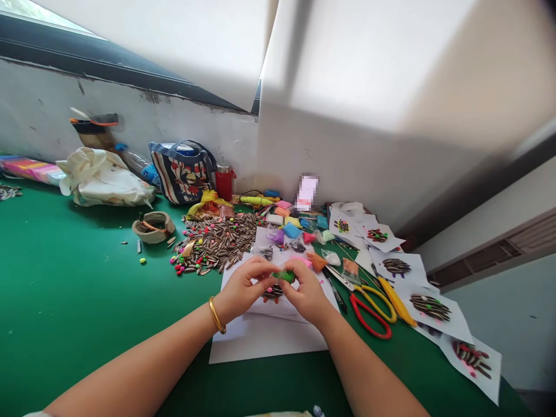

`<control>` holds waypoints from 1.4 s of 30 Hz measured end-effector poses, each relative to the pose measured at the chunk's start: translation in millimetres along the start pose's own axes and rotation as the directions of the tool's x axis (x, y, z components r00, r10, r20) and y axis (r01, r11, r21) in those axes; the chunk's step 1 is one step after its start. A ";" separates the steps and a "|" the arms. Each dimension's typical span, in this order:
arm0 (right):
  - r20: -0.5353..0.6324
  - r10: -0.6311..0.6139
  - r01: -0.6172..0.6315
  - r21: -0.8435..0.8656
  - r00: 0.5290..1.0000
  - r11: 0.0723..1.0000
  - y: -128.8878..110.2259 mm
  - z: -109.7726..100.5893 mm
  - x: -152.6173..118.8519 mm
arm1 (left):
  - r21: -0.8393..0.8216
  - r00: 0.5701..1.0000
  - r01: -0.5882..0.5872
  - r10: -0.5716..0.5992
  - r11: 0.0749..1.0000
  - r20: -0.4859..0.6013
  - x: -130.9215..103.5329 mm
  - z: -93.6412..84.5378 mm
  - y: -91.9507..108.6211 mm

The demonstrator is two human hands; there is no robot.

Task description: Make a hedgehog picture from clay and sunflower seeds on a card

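Note:
My left hand (245, 286) and my right hand (309, 292) meet over the white sheets. Between their fingertips they pinch a small clear packet of green modelling clay (285, 276). A gold bangle (216, 315) circles my left wrist. Just below the packet, partly hidden by my fingers, a figure of striped sunflower seeds (273, 292) with a pink dot and orange feet lies on the white paper (260, 344). Red-and-yellow-handled scissors (371, 310) and a dark pen (336, 295) rest to the right of my right hand.
Striped sunflower seeds (226, 237) mixed with coloured bits lie heaped at left, beside a round holder (153, 227). Several clay packets (292, 230) sit behind my hands. Finished seed pictures (432, 307) line the right edge near a yellow cutter (396, 301). Bags (182, 171) stand by the wall.

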State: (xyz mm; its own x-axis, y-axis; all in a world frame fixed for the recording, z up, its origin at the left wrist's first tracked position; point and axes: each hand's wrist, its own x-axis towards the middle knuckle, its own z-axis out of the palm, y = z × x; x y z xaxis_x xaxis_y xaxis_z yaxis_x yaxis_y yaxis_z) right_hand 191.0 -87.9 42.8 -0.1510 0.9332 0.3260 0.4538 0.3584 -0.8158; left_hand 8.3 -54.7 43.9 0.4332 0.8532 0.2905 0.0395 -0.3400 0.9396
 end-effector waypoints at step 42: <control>0.175 0.211 -0.270 0.467 0.962 0.842 2.9 7.6 0.8 | 0.705 0.905 -0.381 0.399 0.598 0.150 -4.4 -3.4 -3.4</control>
State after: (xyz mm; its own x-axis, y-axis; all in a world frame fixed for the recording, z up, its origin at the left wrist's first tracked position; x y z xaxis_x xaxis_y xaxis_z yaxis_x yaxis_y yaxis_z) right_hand 185.5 -85.9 37.1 -0.2028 0.9775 0.0576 0.0129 0.0615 -0.9980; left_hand 3.2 -56.0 40.1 0.5431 0.5768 0.6102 0.4938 -0.8071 0.3235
